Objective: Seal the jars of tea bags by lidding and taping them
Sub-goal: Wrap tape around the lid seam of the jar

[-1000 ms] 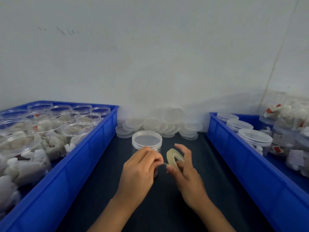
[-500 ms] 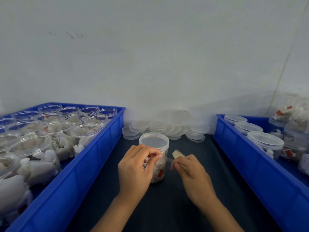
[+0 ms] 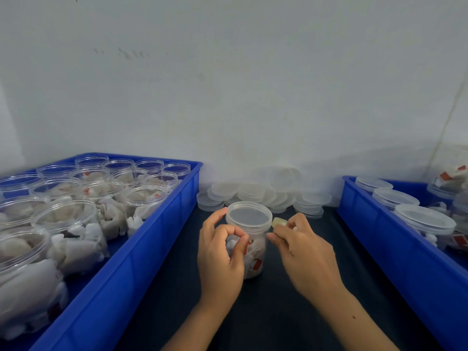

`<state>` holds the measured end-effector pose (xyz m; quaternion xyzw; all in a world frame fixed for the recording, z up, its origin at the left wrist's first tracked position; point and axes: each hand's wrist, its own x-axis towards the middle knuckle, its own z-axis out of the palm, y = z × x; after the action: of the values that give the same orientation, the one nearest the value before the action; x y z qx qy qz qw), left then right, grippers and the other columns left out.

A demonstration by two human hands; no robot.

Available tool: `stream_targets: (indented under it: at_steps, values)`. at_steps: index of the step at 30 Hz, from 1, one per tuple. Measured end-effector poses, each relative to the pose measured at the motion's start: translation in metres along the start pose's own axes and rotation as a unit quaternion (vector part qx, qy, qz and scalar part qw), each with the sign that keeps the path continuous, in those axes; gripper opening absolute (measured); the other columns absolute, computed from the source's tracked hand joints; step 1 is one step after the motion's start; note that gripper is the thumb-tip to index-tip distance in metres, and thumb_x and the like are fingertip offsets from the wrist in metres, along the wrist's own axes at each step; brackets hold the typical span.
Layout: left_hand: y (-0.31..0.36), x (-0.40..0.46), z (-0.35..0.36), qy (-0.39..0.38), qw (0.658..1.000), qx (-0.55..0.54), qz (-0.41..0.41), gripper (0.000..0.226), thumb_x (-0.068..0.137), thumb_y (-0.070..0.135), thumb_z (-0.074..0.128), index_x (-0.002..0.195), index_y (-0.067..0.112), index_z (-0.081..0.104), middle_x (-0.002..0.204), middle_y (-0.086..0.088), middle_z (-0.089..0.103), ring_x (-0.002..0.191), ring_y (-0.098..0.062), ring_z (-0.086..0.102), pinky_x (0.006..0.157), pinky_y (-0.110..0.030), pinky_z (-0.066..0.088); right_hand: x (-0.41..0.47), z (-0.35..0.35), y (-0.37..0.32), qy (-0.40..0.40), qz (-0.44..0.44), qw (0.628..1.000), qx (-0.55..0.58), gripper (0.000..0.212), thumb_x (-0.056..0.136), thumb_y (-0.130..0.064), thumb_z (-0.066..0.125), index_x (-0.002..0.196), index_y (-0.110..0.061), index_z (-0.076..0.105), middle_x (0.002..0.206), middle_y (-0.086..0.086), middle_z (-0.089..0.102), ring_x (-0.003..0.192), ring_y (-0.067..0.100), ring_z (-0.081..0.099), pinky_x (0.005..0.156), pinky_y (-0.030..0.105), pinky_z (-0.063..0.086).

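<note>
A blue bin [image 3: 131,262] at the worktop's left edge holds open jars [image 3: 68,231] of tea bags, the left hand [image 3: 220,259] pinches at a lidded jar [image 3: 249,239] of tea bags mid-worktop, the right hand [image 3: 301,252] grips a tape roll [image 3: 278,221] beside its lid, and a right-edge bin [image 3: 395,252] holds lidded jars [image 3: 423,224].

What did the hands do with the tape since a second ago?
Both hands moved forward from in front of the jar to its sides. The right hand carried the tape roll up beside the lid, and most of the roll is now hidden behind its fingers. The left hand went on pinching, now against the jar just under the lid. The jar stayed lidded and in place; the bins and loose lids look unchanged.
</note>
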<state>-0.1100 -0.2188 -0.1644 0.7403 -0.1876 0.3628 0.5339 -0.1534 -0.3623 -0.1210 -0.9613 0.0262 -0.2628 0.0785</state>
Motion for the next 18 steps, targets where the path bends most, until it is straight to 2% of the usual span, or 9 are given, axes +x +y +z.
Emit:
stream_targets:
  at_steps: [6,9,12,15,18]
  values:
    - [-0.0019,0.0029,0.0006,-0.038,0.996,-0.064,-0.048,0.012,0.087,0.01,0.068,0.084,0.017,0.059,0.148,0.006,0.042,0.126,0.023,0.032,0.094,0.002,0.027,0.0042,0.0016,-0.0014,0.0,0.001,1.0,-0.009,0.031,0.1,-0.046,0.031,0.098,-0.029,0.058,0.101,-0.009,0.038,0.064,0.007,0.044,0.05,0.017,0.027]
    - [-0.0019,0.0029,0.0014,-0.045,0.992,-0.091,-0.068,0.01,0.088,0.01,0.067,0.083,0.015,0.059,0.147,0.007,0.044,0.132,0.016,0.033,0.095,0.002,0.028,0.0061,0.0014,-0.0007,-0.008,0.002,1.0,-0.01,0.031,0.1,-0.045,0.031,0.1,-0.03,0.059,0.103,-0.009,0.037,0.064,0.006,0.044,0.05,0.017,0.027]
    - [-0.0039,0.0038,0.0022,-0.043,0.99,-0.111,-0.072,0.007,0.088,0.005,0.067,0.084,0.008,0.062,0.135,0.018,0.051,0.135,0.007,0.037,0.096,-0.001,0.029,0.0068,0.0015,0.0001,-0.011,0.004,1.0,-0.001,0.03,0.101,-0.044,0.034,0.101,-0.031,0.061,0.113,-0.01,0.038,0.06,0.005,0.041,0.051,0.019,0.027]
    - [-0.0046,0.0056,0.0012,-0.04,0.991,-0.104,-0.073,0.006,0.086,0.005,0.069,0.084,0.006,0.063,0.135,0.015,0.052,0.131,0.01,0.04,0.096,-0.001,0.03,0.0076,0.0027,-0.0013,-0.019,0.007,1.0,0.0,0.03,0.101,-0.042,0.035,0.099,-0.031,0.062,0.132,-0.011,0.036,0.06,0.006,0.043,0.054,0.021,0.031]
    - [-0.0051,0.0062,0.0005,-0.036,0.993,-0.093,-0.068,0.007,0.084,0.005,0.07,0.084,0.007,0.064,0.134,0.013,0.052,0.13,0.01,0.041,0.096,-0.001,0.031,0.0095,0.0028,-0.0038,-0.028,0.004,1.0,0.002,0.029,0.101,-0.04,0.035,0.098,-0.031,0.062,0.14,-0.014,0.032,0.064,0.007,0.046,0.054,0.02,0.031]
